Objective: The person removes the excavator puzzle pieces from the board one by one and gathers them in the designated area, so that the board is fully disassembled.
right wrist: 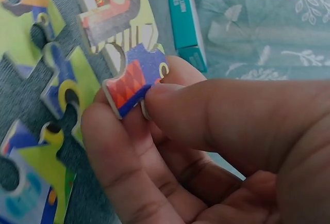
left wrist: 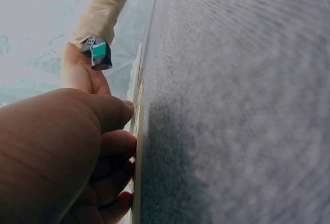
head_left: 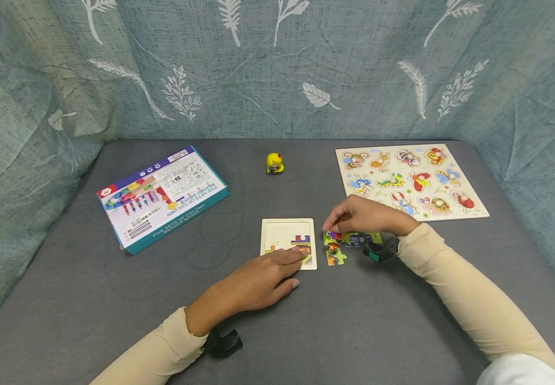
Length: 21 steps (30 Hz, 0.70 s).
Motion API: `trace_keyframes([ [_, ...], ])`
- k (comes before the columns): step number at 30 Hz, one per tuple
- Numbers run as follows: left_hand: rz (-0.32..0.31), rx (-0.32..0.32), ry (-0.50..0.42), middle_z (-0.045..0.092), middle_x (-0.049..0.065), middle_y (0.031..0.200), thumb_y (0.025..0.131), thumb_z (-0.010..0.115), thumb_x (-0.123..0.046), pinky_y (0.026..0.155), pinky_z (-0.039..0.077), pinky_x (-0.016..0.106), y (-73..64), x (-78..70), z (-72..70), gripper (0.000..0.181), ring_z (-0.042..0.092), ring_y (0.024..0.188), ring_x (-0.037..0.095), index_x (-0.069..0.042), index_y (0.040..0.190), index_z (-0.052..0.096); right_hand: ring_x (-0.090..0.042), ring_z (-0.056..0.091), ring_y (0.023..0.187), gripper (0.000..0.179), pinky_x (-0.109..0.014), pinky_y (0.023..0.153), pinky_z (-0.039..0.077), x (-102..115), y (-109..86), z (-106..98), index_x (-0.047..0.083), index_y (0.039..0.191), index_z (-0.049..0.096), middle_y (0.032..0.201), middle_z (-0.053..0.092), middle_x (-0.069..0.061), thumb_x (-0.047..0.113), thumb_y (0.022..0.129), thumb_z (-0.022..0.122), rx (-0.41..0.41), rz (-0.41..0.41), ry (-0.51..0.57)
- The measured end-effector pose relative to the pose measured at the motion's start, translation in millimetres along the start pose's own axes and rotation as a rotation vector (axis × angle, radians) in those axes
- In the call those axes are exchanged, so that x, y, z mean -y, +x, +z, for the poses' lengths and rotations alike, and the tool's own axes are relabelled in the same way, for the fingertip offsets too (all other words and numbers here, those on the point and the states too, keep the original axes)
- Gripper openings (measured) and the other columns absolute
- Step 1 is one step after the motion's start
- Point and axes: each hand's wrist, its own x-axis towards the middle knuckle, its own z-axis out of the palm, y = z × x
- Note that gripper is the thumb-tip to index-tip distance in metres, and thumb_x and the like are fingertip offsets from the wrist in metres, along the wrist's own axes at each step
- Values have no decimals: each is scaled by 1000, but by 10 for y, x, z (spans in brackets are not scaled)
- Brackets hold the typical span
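My left hand (head_left: 263,278) rests with its fingers on the lower part of a small wooden puzzle board (head_left: 287,221). Some colourful pieces lie in the board's right side, partly covered by those fingers. In the left wrist view the fingertips touch the board's thin edge (left wrist: 138,177). Just right of the board, my right hand (head_left: 369,216) pinches a blue, red and orange jigsaw piece (right wrist: 135,79) between thumb and fingers. Loose jigsaw pieces (head_left: 336,258) lie beneath and beside this hand on the grey cloth, some partly hidden by it.
A large insect puzzle board (head_left: 378,182) lies at the back right, behind the right hand. At the left is a beaded-toy box (head_left: 162,198). A small yellow duck toy (head_left: 275,162) stands at the back middle. A leaf-patterned curtain (head_left: 268,69) hangs behind the table.
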Motion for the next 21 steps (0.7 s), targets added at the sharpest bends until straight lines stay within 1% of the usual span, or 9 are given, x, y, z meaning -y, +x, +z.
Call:
trace_keyframes([
  [6, -3, 4, -5, 48, 7, 145, 99, 58, -19, 110, 33, 40, 5, 2, -2, 41, 41, 135, 22, -1, 136, 55, -18, 65, 79, 17, -36, 69, 56, -20, -101, -14, -4, 103, 72, 91, 71, -6, -4, 93, 59, 7, 9, -44],
  [8, 0, 2, -1, 48, 7, 145, 99, 58, -16, 110, 33, 40, 7, 7, -2, 40, 42, 135, 22, -1, 136, 56, -17, 65, 78, 16, -33, 68, 55, -32, -128, -13, -4, 102, 72, 91, 71, -6, -4, 93, 59, 11, 10, -69],
  [14, 21, -24, 26, 48, 6, 145, 97, 60, -7, 107, 37, 40, 9, 23, 7, 36, 44, 133, 21, -2, 132, 59, -16, 64, 75, 18, -32, 65, 54, -48, -207, -8, -4, 102, 73, 90, 72, -6, -6, 93, 57, 35, 6, -105],
  [18, 23, -38, 26, 50, 6, 144, 97, 59, -6, 106, 38, 40, 8, 27, 9, 34, 45, 132, 21, -2, 130, 61, -16, 65, 76, 18, -34, 66, 55, -57, -249, -1, -2, 101, 73, 90, 71, -4, -6, 93, 57, 47, 21, -108],
  [21, 42, -55, 18, 52, 7, 142, 96, 59, -4, 105, 40, 40, 15, 30, 8, 32, 47, 131, 22, -1, 129, 62, -15, 63, 75, 19, -31, 64, 53, -56, -274, 0, -1, 101, 73, 90, 71, -4, -6, 92, 58, 51, 26, -114],
])
